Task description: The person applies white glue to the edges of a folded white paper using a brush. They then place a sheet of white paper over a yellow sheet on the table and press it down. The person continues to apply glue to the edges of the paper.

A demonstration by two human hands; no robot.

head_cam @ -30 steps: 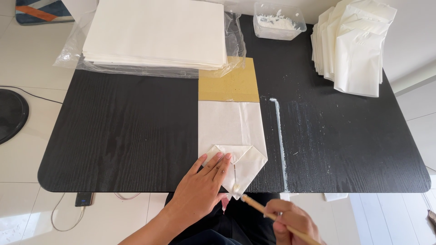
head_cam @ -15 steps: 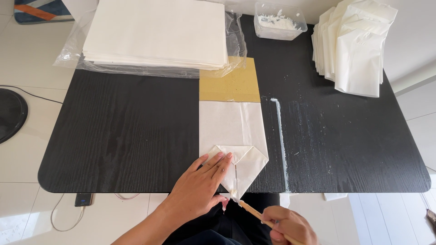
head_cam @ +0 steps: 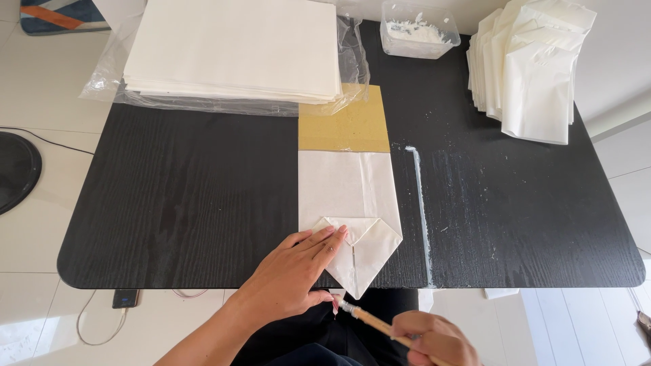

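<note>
**Glue brush at the fold: smears and slips are the risk**

At the far left of the frame a dark round object (head_cam: pixel 17 169) sits on the pale floor, and a phone (head_cam: pixel 125 297) on a cable lies just under the table edge, both well clear of the work. Moving in, upper left, a thick stack of white sheets (head_cam: pixel 234 47) rests on clear plastic wrap (head_cam: pixel 102 74) at the back of the black table (head_cam: pixel 176 196).

Centre now: a white paper bag (head_cam: pixel 346 193) lies flat over a tan card insert (head_cam: pixel 342 129), its near end folded into a point that overhangs the table edge. The left hand (head_cam: pixel 291 274) is spread flat, fingers open, pressing the left flap of that fold; it pins rather than grasps. If that pressure lets up, I'd judge the flaps could spring open or the bag skew on the card.

Lower centre-right, the right hand (head_cam: pixel 430 339) is closed around a wooden-handled brush (head_cam: pixel 373 324), white-tipped bristles just beside the paper point. Too much paste there could squeeze out onto the table or the pinning fingers.

Right of the bag, a white glue streak (head_cam: pixel 420 203) already runs down the tabletop; a sliding bag could pick it up. Upper right sit a clear tub of paste (head_cam: pixel 417 30) and a stack of finished bags (head_cam: pixel 536 68).
</note>
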